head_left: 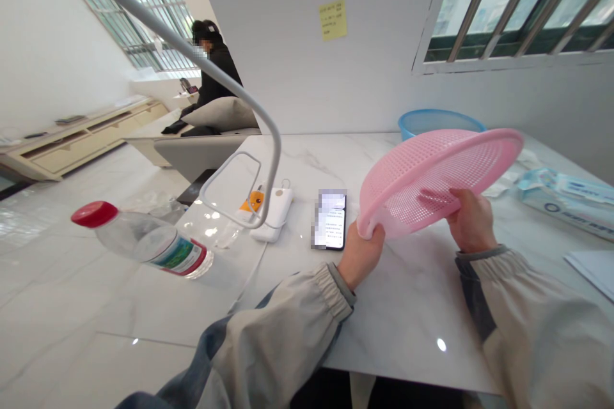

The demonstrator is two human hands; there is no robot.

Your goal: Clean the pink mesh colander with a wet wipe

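A pink plastic colander (422, 166) with a mesh of small holes is held tilted above the white marbled table (384, 319). At its lower left, my left hand (362, 252) grips the rim, the thumb folded over the edge. My right hand (472, 220) pinches the near rim on the right, and some of its fingers show as shadows through the mesh. Behind the colander stands a blue plastic basin (441, 120), partly hidden by it. A phone (332, 220) with a lit screen lies on the table just left of my left hand.
A water bottle (158, 246) with a red cap stands at the left, near a white power bank (273, 211) and a curved white metal stand (275, 140). A pack of wipes (568, 198) lies at the right. Another person (215, 70) sits at the far left beyond the partition.
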